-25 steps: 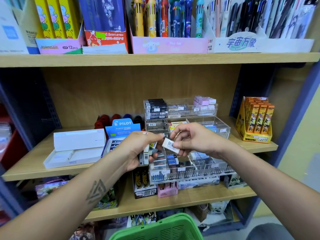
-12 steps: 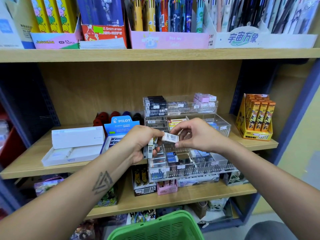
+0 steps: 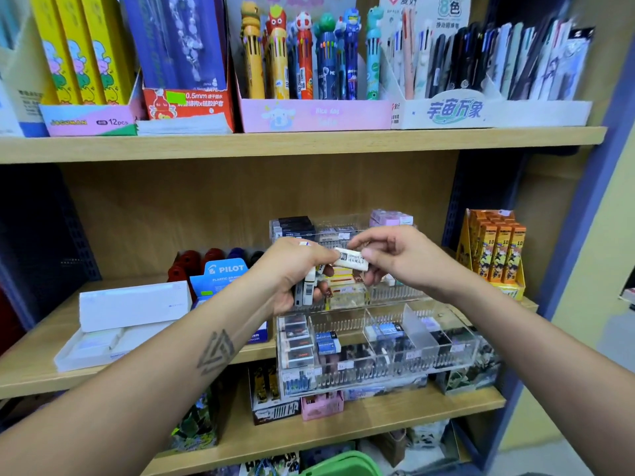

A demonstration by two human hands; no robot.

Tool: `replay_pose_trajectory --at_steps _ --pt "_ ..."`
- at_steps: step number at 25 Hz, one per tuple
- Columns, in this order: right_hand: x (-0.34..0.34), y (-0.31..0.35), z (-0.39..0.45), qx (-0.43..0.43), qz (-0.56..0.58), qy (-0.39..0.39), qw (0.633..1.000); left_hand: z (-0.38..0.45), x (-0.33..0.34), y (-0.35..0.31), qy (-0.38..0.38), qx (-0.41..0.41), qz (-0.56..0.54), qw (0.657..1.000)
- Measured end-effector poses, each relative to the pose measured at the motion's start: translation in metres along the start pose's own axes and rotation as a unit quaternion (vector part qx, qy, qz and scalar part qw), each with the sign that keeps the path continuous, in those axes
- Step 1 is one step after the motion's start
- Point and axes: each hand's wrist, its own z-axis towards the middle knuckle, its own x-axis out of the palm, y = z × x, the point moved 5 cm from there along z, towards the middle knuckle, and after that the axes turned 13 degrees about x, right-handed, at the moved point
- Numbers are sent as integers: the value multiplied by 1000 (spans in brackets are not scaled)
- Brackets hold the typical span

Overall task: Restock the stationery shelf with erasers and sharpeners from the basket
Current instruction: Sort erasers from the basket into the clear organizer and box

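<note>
Midair, right hand (image 3: 405,259) pinching white eraser (image 3: 351,260), left hand (image 3: 292,273) gripping stacked erasers (image 3: 307,290), above clear organizer's rim (image 3: 378,314)

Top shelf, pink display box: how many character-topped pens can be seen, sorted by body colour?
Yellow pens: 2
Red pen: 1
Dark blue pens: 2
Teal pen: 1
Total: 6 toppers showing; any pens hidden behind them are not counted.

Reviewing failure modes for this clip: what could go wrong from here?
1. The left hand holds a bunch of erasers at once; one could slip from the grip.
2. The right hand only pinches the white eraser by its end above the clear organizer, so it may drop into a wrong compartment.
</note>
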Motion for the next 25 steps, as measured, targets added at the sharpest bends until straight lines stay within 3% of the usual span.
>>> replay_pose_trajectory --at_steps 2,6,12,19,22,25 --pt "-3 -4 3 -3 11 -11 1000 6 3 2 -11 -11 -13 1000" --pt "-12 -7 16 -42 -120 -108 986 22 9 1 -9 -25 -24 999" --pt "-54 -7 76 51 -172 -219 959 76 3 -37 -23 13 -37 999" --pt "-39 -3 162 102 -427 -84 895 114 2 -41 46 3 -22 999" --pt "-28 -7 176 90 -468 -59 877 113 -4 -35 59 12 -13 998" --pt "-21 -14 177 110 -454 -55 882 107 -9 -31 69 11 -33 997"
